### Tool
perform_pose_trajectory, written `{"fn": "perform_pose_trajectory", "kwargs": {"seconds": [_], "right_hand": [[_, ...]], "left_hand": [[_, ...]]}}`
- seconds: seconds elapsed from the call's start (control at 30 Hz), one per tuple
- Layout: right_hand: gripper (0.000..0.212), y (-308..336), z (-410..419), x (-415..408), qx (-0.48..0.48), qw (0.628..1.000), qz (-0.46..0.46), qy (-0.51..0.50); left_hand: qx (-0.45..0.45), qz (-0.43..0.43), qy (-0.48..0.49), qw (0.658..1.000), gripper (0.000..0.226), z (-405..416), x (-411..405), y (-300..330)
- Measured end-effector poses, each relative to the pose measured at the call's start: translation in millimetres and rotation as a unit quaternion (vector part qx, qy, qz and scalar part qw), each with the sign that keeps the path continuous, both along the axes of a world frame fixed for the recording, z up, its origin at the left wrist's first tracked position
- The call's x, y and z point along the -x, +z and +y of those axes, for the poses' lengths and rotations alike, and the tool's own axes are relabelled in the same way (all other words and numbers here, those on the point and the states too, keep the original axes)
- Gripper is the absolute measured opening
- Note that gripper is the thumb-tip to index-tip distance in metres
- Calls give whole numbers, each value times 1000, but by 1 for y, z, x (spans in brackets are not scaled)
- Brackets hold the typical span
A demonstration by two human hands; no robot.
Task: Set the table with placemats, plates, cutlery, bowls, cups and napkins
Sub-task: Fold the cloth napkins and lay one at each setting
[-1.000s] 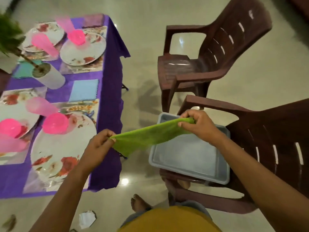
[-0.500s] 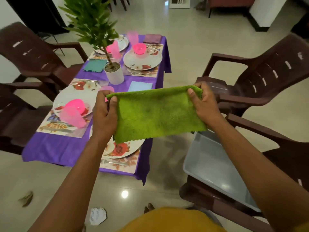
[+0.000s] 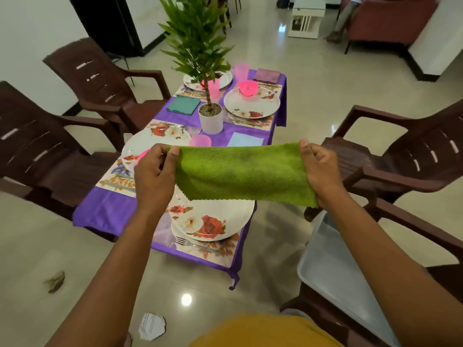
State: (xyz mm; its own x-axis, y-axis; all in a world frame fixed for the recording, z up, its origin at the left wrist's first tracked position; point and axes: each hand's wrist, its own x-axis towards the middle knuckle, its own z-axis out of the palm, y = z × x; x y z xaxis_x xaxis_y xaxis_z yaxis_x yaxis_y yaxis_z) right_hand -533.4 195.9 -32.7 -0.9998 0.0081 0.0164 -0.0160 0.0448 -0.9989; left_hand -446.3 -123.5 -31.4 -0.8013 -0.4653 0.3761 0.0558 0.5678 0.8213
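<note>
Pale tiled floor (image 3: 313, 101) wide open beyond the far end and to the right; narrower lanes along each long edge; four brown chairs, two on the left (image 3: 50, 156) set close to the left edge, two on the right (image 3: 400, 161) standing apart from the right edge; low surface (image 3: 110, 209) under a purple cloth, near corner hanging loose toward the floor; green napkin (image 3: 240, 174) stretched flat in the air above the near right place setting, touching nothing below; left hand (image 3: 154, 176) pinching the top left corner between thumb and curled fingers; right hand (image 3: 319, 171) gripping the right edge, thumb on top; grey tray (image 3: 333, 269) resting on the near right chair, nothing visible inside; near plate (image 3: 210, 221) with rose print lying on a floral placemat (image 3: 225, 249), close to the near edge; fork (image 3: 193, 242) just in front of it; white pot (image 3: 211, 118) mid-surface holding a leafy plant (image 3: 198, 36); far right plate (image 3: 251, 102) carrying a pink bowl (image 3: 248, 88); blue napkin (image 3: 244, 139) folded beside the pot; pink cup (image 3: 200, 141) just past the left thumb; torn paper scrap (image 3: 152, 325) on the floor.
</note>
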Motion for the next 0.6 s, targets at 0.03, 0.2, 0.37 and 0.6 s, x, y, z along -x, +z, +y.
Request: {"fn": "perform_pose_trajectory", "kwargs": {"seconds": [0.03, 0.2, 0.37, 0.6], "right_hand": [[43, 0, -4, 2, 1, 1000, 5, 2], [41, 3, -17, 18, 5, 997, 59, 44], [60, 4, -26, 39, 28, 991, 86, 99], [58, 7, -33, 87, 72, 986, 54, 139]], "left_hand": [[1, 5, 8, 1000, 36, -2, 0, 1], [-2, 30, 37, 999, 45, -6, 1, 15], [26, 49, 78, 995, 58, -16, 13, 18], [46, 67, 190, 978, 58, -25, 36, 23]]}}
